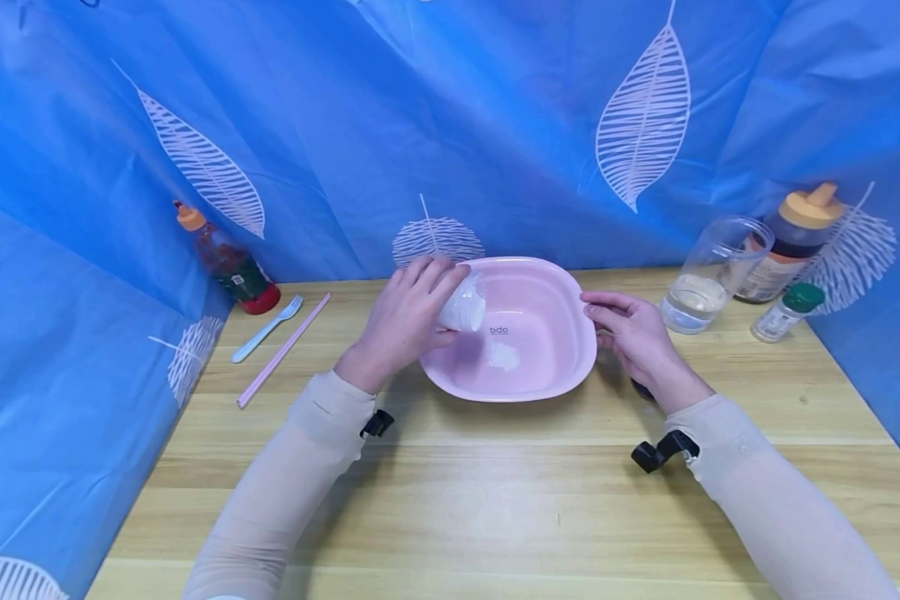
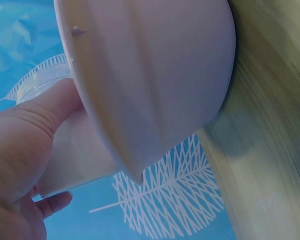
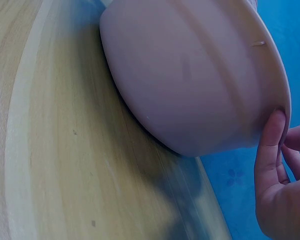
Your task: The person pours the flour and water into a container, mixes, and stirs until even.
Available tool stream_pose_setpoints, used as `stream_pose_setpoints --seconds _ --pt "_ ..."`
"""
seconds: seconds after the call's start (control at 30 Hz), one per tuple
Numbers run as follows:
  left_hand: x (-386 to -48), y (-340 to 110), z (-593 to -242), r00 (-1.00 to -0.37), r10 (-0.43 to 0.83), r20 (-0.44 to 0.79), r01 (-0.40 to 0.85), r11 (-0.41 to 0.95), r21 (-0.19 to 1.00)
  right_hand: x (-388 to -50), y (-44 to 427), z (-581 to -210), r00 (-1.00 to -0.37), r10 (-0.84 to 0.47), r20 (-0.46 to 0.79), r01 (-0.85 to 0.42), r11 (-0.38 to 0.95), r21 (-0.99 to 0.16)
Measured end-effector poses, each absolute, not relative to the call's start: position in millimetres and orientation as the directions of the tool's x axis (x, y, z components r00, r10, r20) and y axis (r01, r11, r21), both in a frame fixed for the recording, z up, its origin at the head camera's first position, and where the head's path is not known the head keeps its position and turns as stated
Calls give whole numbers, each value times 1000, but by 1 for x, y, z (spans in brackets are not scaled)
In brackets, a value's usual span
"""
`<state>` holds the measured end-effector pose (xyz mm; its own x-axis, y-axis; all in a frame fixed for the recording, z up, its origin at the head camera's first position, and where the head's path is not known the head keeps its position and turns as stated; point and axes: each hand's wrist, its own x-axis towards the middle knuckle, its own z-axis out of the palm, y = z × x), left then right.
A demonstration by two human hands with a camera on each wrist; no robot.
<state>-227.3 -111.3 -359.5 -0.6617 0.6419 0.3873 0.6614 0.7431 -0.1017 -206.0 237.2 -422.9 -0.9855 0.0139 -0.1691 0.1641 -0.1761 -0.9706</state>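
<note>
A pink plastic basin [image 1: 546, 310] stands in the middle of the table, with a small patch of white powder [image 1: 502, 357] on its floor. My left hand [image 1: 411, 310] grips a clear cup [image 1: 465, 307] with white contents, tilted over the basin's left side. In the left wrist view the thumb lies along the cup [image 2: 82, 155], beside the basin's rim; part of the cup is hidden behind the basin. On the opposite side, my right hand [image 1: 637, 337] pinches the basin's rim, thumb and fingers on either face of it in the right wrist view.
At the left are a red sauce bottle [image 1: 236, 271], a light blue fork [image 1: 267, 329] and pink chopsticks [image 1: 285, 350]. A glass of clear liquid [image 1: 697, 296], a dark sauce bottle [image 1: 783, 246] and a green-capped shaker [image 1: 787, 312] stand right. Blue leaf-print cloth [image 1: 495, 142] hangs behind.
</note>
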Motion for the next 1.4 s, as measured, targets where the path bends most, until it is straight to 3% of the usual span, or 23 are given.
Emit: stream_pose_setpoints --seconds 0.3,0.73,1.4 --pt "-226 -109 -359 -653 647 394 669 736 -100 -206 237 -423 -986 14 -164 160 -172 -972" --pt "-227 -107 -363 -590 681 434 693 703 -159 -206 237 -423 -985 15 -173 167 -181 -969" --pt "-226 -106 -363 -577 686 443 708 691 -149 -206 238 -424 -985 11 -175 169 -198 -966"
